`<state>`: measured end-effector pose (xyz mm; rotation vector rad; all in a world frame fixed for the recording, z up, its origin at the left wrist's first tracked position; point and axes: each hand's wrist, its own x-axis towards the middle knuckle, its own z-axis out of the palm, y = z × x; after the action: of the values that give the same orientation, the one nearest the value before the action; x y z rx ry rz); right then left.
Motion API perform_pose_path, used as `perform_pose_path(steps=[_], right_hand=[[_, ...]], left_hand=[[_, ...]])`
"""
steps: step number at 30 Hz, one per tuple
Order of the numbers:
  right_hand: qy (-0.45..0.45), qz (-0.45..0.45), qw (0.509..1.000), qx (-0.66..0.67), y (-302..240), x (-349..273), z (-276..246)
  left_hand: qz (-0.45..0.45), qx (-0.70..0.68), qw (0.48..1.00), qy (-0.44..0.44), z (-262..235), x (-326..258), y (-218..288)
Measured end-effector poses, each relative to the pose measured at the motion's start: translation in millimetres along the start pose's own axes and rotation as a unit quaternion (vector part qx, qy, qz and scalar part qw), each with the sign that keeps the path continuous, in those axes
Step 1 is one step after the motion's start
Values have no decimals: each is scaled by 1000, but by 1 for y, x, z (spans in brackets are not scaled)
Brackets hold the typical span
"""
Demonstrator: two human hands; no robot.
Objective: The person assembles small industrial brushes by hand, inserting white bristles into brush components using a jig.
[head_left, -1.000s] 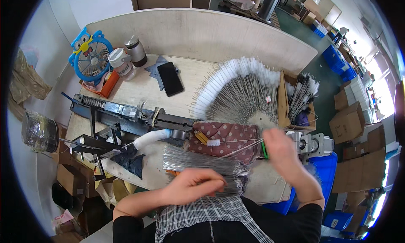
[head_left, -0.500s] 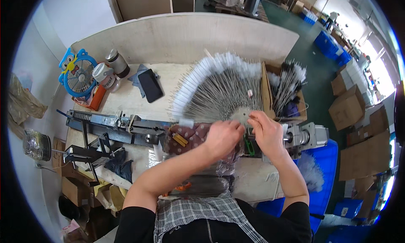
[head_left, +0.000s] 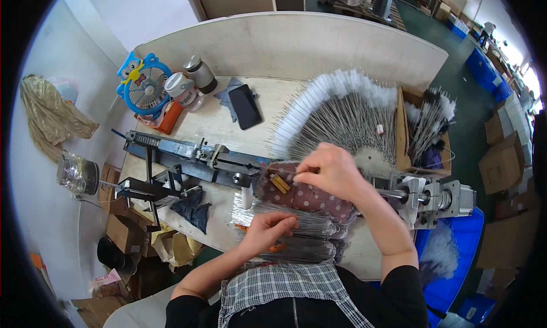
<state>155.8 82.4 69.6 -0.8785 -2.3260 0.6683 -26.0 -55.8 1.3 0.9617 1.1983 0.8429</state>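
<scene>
My right hand (head_left: pixel 326 167) is over a brown dotted cloth pad (head_left: pixel 319 201), thumb and fingers pinched on what looks like a thin metal wire pointing left. Below and to the left, my left hand (head_left: pixel 266 234) is closed beside a bundle of bare metal wires (head_left: pixel 310 224); whatever its fingertips hold cannot be made out. Yellow pieces (head_left: pixel 279 183) lie on the pad. Beyond my right hand spreads a fan of wire brushes (head_left: pixel 336 114) with white bristle tips. To the pad's left runs a dark metal fixture (head_left: pixel 188 154) with a rod.
A motorised spindle (head_left: pixel 427 196) stands at the right, above a blue bin (head_left: pixel 458 254). A cardboard box (head_left: pixel 403 134) holds more brushes. At the back left are a blue fan (head_left: pixel 146 88), a bottle (head_left: pixel 183 91), a metal flask (head_left: pixel 200 74) and a phone (head_left: pixel 246 107).
Both hands have left the spot near the spindle. My right hand moved left over the dotted pad; my left hand drew back toward me to the wire bundle. The view has shifted.
</scene>
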Motion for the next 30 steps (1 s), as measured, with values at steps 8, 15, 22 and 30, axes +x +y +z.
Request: perform_pose_path(steps=[8, 15, 22, 30], right_hand=[[8, 32, 997, -66, -23, 41, 70], [-19, 81, 993, -87, -36, 45, 65], [-1, 24, 996, -88, -31, 40, 61], [93, -27, 993, -72, -33, -14, 38]], left_hand=[[-170, -597, 784, -8, -85, 18, -29], [52, 44, 995, 79, -46, 17, 25], [-11, 239, 958, 157, -52, 34, -6], [84, -150, 977, 129, -20, 47, -21]])
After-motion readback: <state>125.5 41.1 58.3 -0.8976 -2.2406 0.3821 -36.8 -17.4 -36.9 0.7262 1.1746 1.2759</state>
